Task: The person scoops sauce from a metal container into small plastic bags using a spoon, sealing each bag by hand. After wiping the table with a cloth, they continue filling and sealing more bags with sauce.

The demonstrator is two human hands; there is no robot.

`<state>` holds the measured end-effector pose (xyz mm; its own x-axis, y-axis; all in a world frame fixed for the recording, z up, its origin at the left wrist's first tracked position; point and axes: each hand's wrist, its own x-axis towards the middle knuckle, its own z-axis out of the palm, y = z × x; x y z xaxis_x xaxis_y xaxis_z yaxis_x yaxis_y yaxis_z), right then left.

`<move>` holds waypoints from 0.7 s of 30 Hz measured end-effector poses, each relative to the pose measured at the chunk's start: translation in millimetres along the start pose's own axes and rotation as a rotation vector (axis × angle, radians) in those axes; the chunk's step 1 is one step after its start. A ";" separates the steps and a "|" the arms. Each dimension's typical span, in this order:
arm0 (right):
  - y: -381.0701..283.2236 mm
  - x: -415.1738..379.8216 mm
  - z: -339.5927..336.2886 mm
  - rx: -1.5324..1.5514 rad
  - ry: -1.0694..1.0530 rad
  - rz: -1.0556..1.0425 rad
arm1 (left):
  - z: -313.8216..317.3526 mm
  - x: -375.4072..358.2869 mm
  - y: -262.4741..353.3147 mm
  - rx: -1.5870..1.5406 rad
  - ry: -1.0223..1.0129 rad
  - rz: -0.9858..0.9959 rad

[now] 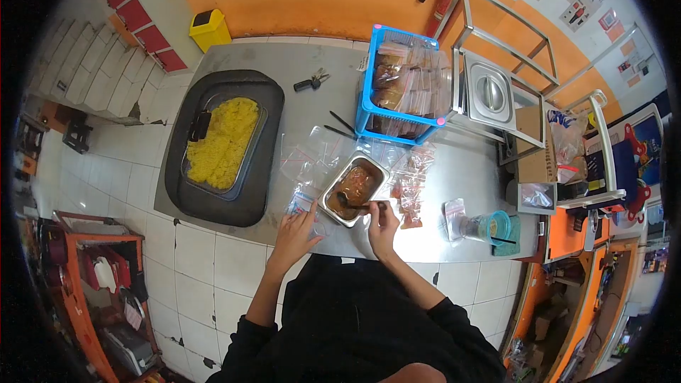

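My right hand (384, 228) grips the dark handle of a spoon (358, 206), whose bowl dips into brown sauce (358, 184). The sauce sits in a rectangular steel container (384, 167) in front of me. Just left of the container, my left hand (296, 232) lies with fingers stretched out on a small clear plastic bag (299, 203). More clear zip bags (312, 154) are spread flat beyond it. To the right of the container, several filled sauce packets (411, 191) lie in a row.
A black tray (273, 135) with a box of yellow rice-like food (225, 142) stands left. Behind the container are a blue basket (363, 103) of filled bags and keys (311, 82). A teal-rimmed cup (499, 225), lidded steel pan (489, 92) and metal rack (464, 10) are right.
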<state>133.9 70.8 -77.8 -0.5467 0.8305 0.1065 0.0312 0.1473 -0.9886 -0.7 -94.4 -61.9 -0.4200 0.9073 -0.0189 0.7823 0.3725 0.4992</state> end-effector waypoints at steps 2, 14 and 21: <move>2.8 4.9 0.0 0.061 0.050 0.023 | 2.6 -0.3 -1.2 -0.030 0.022 0.022; 57.7 15.7 -29.6 0.469 0.262 0.391 | 6.5 -3.8 -2.0 -0.077 -0.010 -0.011; 47.7 20.4 -29.1 0.487 0.265 0.339 | 8.5 -4.6 -7.0 -0.060 0.014 0.019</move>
<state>148.6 110.4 -119.7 -0.3462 0.9018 -0.2585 -0.2519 -0.3548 -0.9004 -0.3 -99.4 -72.6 -0.4117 0.9113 0.0032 0.7613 0.3420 0.5508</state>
